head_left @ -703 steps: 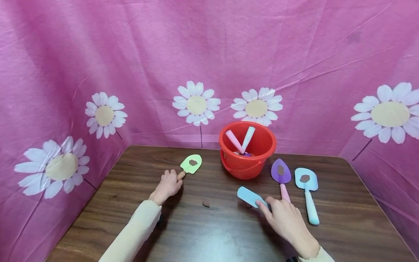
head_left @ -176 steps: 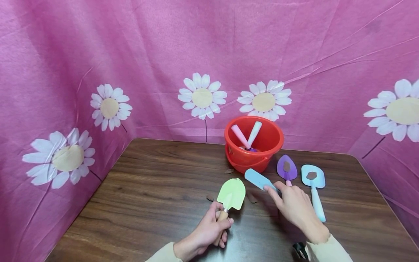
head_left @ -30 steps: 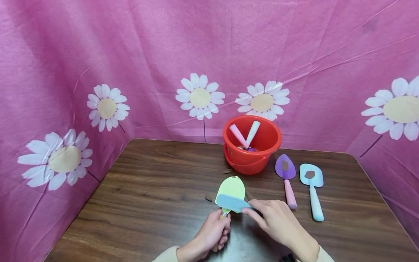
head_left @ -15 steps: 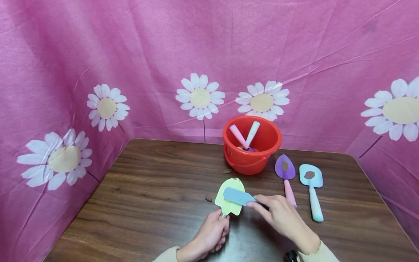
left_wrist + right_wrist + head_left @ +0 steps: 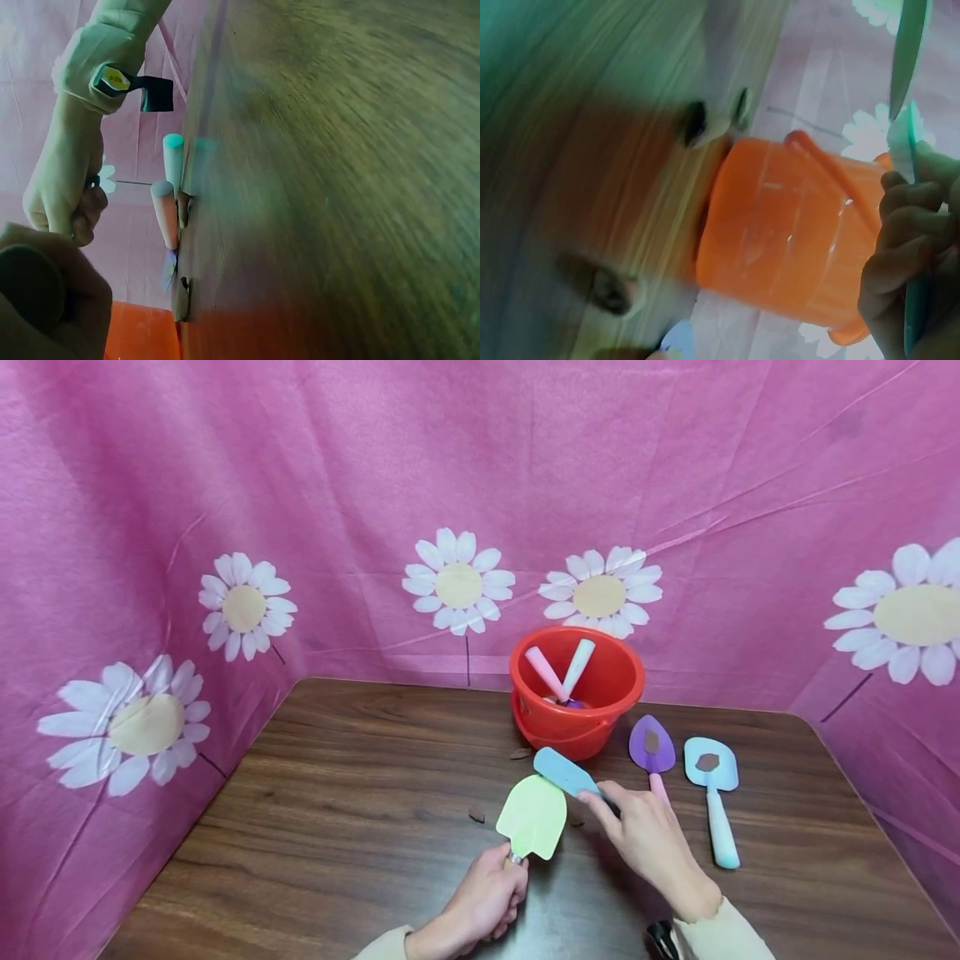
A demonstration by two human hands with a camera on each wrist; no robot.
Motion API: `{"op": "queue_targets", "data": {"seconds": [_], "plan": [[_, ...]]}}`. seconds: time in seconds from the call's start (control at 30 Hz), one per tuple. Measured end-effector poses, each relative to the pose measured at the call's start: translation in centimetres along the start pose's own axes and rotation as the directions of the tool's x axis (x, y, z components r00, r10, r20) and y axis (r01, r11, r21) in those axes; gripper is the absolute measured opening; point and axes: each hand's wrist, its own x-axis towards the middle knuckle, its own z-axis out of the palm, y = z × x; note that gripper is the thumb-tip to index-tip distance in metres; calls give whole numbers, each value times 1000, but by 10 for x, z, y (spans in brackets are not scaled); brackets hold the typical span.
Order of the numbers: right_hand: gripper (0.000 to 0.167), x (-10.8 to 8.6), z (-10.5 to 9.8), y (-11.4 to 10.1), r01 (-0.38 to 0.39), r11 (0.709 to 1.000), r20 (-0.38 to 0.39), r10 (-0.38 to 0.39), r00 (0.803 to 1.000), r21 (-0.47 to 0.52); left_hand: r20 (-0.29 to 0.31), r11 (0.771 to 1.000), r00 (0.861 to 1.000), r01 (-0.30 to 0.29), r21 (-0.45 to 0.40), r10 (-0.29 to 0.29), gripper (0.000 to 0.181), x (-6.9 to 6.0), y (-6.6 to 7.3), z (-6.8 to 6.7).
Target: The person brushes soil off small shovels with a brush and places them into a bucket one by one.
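Observation:
My left hand (image 5: pixel 487 891) grips the wooden handle of a small trowel with a light green blade (image 5: pixel 532 817), raised over the table. The handle's round end (image 5: pixel 30 289) shows in the left wrist view. My right hand (image 5: pixel 651 843) holds a flat light blue scraper (image 5: pixel 561 770), its blade across the upper right edge of the green trowel. I see no brown patch on the green blade; its far right edge is covered by the scraper. Brown crumbs lie near the trowel: one left (image 5: pixel 476 815), one beyond it (image 5: pixel 520 753), one right (image 5: pixel 575 818).
A red bucket (image 5: pixel 566 732) with pink and pale handled tools in it stands behind the hands. To the right lie a purple trowel (image 5: pixel 648 744) and a pale blue one (image 5: pixel 711 764), each with a brown patch. Pink flowered cloth (image 5: pixel 360 485) hangs behind the wooden table (image 5: pixel 322 827).
The scraper has slid up from the green blade's lower part to its tip. A brown bit at that tip is out of sight. Earlier, the left hand lifted this trowel, then brown-patched, from the table.

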Motion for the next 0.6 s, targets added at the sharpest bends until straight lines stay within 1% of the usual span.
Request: {"op": "queue_targets", "data": {"seconds": [0.03,0.1,0.2,0.3,0.4,0.43,0.5,0.6], "plan": [[16,0,0,-2,-4,1000,4,4,1000,-8,5,1000,1000,4,0,-4,12,0,0,0],[17,-1,-1,-8,14,1000,5,-14,1000,-20,16,1000,1000,4,1,-4,11,0,1,1],[17,-4,-2,-20,80,996,4,-80,997,-25,24,1000,1000,-7,-4,7,10,1,1,1],[22,-7,-2,-33,162,987,41,-162,986,2,22,1000,999,-26,-4,26,13,3,0,1],[26,-10,-2,-44,208,978,92,-210,973,22,25,999,999,-35,-3,35,15,4,0,1],[28,-11,-2,-46,217,976,102,-218,971,22,25,999,999,-40,2,40,15,3,0,1],[30,-12,-2,-47,223,975,98,-223,970,13,23,998,998,-51,22,50,15,3,-1,1],[29,-11,-1,-44,199,980,70,-199,977,4,10,995,998,-69,72,68,14,2,-1,0]]}}
